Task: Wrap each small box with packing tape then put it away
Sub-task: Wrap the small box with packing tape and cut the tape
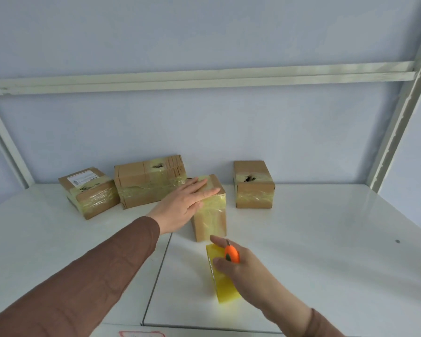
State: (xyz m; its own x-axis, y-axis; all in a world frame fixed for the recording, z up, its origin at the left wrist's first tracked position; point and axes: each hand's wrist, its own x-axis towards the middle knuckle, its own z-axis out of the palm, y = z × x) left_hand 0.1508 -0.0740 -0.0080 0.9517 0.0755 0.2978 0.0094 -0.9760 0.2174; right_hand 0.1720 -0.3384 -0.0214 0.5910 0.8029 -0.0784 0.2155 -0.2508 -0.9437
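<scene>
Under the left hand: small box (210, 207), standing upright on the white tabletop (314, 239), already banded with yellowish tape.
Left hand (185, 203): flat, fingers straight, pressing on the box top; no curl round it.
Right hand (238, 263): grip closed round the tape roll (223, 276), near side of the box and just short of it; orange cutter (232, 254) between the fingers.
Beyond the left hand: two taped boxes, a wide one (151, 186) touching the worked box's far left corner, a flatter one (90, 193) further left.
Beyond the right hand: fourth taped box (253, 184), apart from the others, against the wall.
Done, by the look of it: all four boxes carry tape; three set back in a row.
Left, as a judgement: smoothing or cutting the tape on the near box, then moving it back with the rest.
Writing: white printed label on the flat box, text too small to read; no brand legible anywhere.
Near edge: red outline mark (141, 333), cut off by the frame.
</scene>
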